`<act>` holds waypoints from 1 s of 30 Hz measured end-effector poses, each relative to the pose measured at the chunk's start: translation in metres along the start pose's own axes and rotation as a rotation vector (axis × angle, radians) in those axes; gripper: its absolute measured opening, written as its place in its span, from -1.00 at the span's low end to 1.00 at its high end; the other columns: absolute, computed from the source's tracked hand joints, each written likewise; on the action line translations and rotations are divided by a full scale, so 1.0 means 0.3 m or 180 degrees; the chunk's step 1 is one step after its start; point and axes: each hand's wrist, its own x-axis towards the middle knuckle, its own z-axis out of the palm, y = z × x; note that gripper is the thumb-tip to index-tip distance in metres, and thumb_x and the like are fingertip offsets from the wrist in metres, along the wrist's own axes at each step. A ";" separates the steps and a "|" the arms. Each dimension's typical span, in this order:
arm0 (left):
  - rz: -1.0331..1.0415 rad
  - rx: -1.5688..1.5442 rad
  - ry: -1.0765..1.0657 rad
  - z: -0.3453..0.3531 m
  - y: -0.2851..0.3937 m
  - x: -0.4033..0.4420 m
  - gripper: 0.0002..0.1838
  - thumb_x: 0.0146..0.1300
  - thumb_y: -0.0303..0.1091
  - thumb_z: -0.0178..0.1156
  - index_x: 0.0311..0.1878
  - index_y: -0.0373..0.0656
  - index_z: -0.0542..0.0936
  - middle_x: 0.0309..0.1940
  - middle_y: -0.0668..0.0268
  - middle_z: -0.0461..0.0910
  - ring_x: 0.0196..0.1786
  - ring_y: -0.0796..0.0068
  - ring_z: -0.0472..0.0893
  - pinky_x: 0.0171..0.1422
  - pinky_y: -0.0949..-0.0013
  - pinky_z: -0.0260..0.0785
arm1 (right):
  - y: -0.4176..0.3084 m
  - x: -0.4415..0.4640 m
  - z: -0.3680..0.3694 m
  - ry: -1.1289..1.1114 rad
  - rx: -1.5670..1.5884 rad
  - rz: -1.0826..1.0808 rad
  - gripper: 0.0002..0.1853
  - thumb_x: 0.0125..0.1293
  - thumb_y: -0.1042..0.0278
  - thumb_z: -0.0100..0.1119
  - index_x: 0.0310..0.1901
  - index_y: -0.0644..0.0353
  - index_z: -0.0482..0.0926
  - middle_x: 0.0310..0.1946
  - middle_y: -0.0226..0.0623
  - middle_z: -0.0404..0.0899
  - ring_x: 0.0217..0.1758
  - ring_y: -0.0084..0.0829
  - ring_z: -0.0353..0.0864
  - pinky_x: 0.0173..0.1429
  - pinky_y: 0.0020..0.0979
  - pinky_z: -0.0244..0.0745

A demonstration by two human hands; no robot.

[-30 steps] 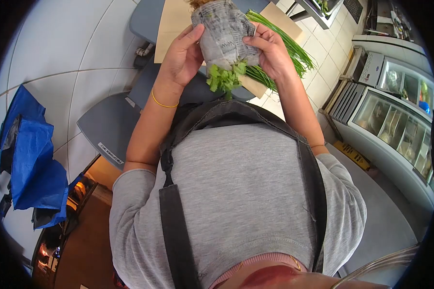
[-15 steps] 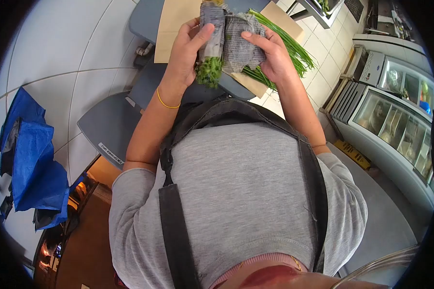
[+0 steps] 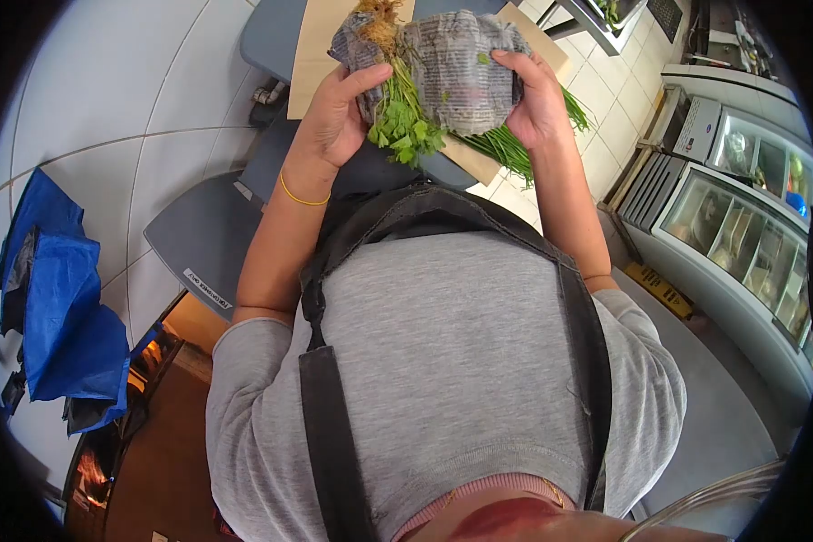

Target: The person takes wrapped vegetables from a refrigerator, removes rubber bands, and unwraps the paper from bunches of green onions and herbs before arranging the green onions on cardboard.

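A damp sheet of newspaper [image 3: 470, 77] is spread between my two hands at the top of the view. On its left part lies a bunch of coriander-like leafy herbs [image 3: 405, 122], pale roots pointing away and green leaves towards me. My left hand [image 3: 339, 113] grips the paper's left side, thumb at the stems. With its thumb on top and fingers underneath, my right hand [image 3: 535, 99] holds the right edge of the sheet. Small leaf bits stick to the paper. Long green chives or spring onions [image 3: 506, 149] lie beneath, partly hidden.
Brown cardboard or paper [image 3: 312, 81] lies on the grey table [image 3: 266, 41]. A grey chair [image 3: 194, 230] stands to the left, near a blue bag [image 3: 68, 307]. Glass-topped display fridges [image 3: 741, 235] line the right side. A metal tray [image 3: 596, 23] is at the top right.
The rolled newspaper has been unrolled into a wider sheet, showing the herb's roots and stems. My hands have moved apart, the left outward and the right to the right.
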 end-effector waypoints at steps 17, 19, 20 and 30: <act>0.0047 0.0388 0.0139 0.000 -0.034 0.034 -0.41 0.27 -0.31 0.43 0.29 -0.28 0.43 0.13 0.25 0.58 0.16 0.40 0.60 0.27 0.28 0.50 | 0.037 -0.005 0.043 -0.0762 -0.0077 0.0762 -0.67 0.28 0.38 0.37 0.04 0.31 0.64 -0.11 -0.24 0.74 -0.12 -0.41 0.75 0.03 -0.28 0.68; 0.0047 0.0211 0.0123 0.015 -0.021 0.023 -0.39 0.25 -0.33 0.45 0.30 -0.28 0.42 0.13 0.24 0.58 0.18 0.39 0.59 0.27 0.27 0.50 | 0.031 -0.003 0.050 -0.0774 0.0088 0.0745 -0.68 0.29 0.38 0.35 0.04 0.31 0.63 -0.11 -0.23 0.73 -0.11 -0.40 0.75 0.03 -0.27 0.68; 0.0044 0.0121 0.0114 0.023 -0.016 0.019 -0.38 0.24 -0.34 0.46 0.30 -0.28 0.41 0.13 0.24 0.58 0.19 0.39 0.58 0.28 0.26 0.50 | 0.030 0.000 0.050 -0.0760 0.0168 0.0739 -0.68 0.29 0.38 0.34 0.04 0.31 0.63 -0.10 -0.23 0.73 -0.10 -0.39 0.75 0.04 -0.27 0.68; 0.0478 0.0233 0.0081 -0.006 0.004 0.031 -0.23 0.22 -0.31 0.48 0.41 -0.25 0.29 0.15 0.23 0.55 0.14 0.37 0.62 0.16 0.32 0.59 | 0.000 0.015 0.025 -0.1165 0.1197 0.0854 -0.53 0.31 0.36 0.27 0.20 0.39 0.51 0.06 -0.04 0.66 0.09 -0.19 0.69 0.26 -0.13 0.57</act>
